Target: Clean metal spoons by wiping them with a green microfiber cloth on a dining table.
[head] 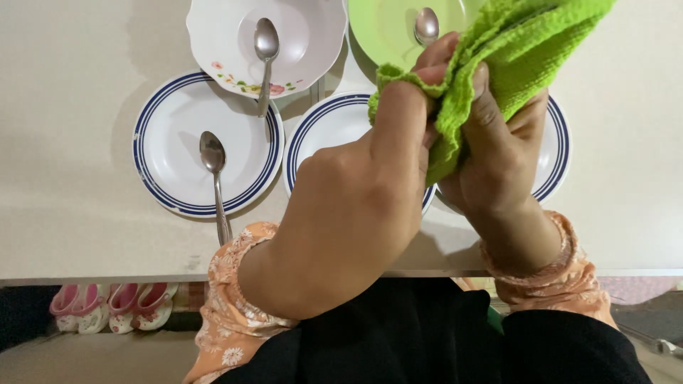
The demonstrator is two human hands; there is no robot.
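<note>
Both hands up close to the camera, working one green cloth between them. Left hand has fingers curled and pinching a fold near the cloth's lower-left edge; right hand is closed round the cloth from below, thumb pressed into it. Cloth bulk runs up and to the right from the hands, long axis diagonal toward the top-right corner, so right hand sits nearer the main mass, left only has the end. Whether anything is wrapped inside the cloth: cannot tell. Below the hands, a blue-rimmed plate, mostly hidden by the left hand; a second rim shows past the right wrist at. Further left, another blue-rimmed plate with a spoon lying handle toward the person. Beyond: floral white bowl with spoon, green bowl with spoon. Surface is a plain pale table. Small pink shoes on the floor under its near edge
</note>
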